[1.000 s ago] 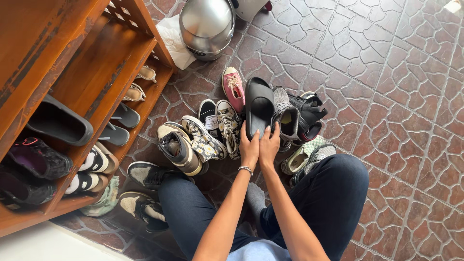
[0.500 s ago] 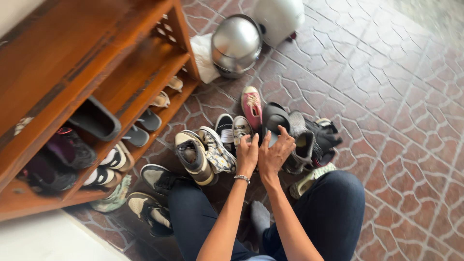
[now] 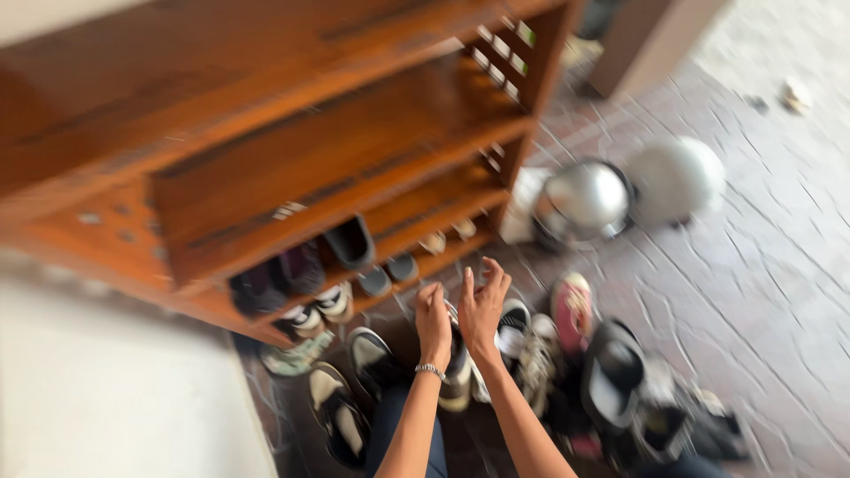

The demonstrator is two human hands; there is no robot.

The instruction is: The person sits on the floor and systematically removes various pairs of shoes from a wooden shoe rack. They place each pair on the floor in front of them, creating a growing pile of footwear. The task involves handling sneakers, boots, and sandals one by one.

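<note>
Black slide (image 3: 611, 372) no longer in my hands, now lying in shoe pile on tiled floor (image 3: 708, 265), well right of them. Left hand (image 3: 433, 320) and right hand (image 3: 482, 305) raised together, fingers spread, both empty. View swung toward wooden shoe rack (image 3: 336, 168); frame blurred. Slide looks sorted, hands free for another shoe

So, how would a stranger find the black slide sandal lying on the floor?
Start at the wooden shoe rack, then look right along the tiled floor to the pile of shoes. The black slide sandal lies just right of the pink sneaker; unlike its laced neighbours, it is smooth, open-toed, one broad strap.
</note>
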